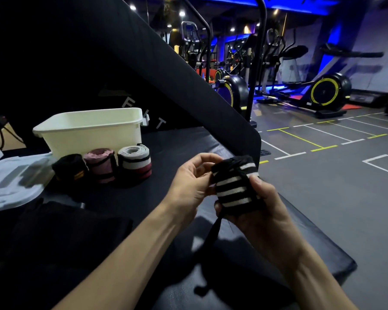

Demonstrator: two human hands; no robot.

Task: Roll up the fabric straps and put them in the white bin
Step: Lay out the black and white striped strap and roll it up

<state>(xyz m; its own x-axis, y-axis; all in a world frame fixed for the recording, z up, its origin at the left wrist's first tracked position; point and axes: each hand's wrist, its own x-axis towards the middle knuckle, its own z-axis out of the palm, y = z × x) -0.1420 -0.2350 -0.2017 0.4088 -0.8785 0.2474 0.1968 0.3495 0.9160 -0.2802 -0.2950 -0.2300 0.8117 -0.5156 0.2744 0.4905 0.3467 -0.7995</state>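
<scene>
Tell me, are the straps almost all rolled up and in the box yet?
Partly. Three rolled straps stand on the bench beside the white bin, not in it. Both hands, left hand and right hand, hold a striped strap, rolled but with a black tail hanging loose. Left: finish it and put all four in.

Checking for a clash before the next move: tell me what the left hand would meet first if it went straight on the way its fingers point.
The left hand points right, so it would likely meet the striped strap roll first; its fingertips look already on the roll's end.

Three rolled straps (pixel 103 167) stand before the bin (pixel 90 133) — lid (pixel 11 182) to their left.
</scene>
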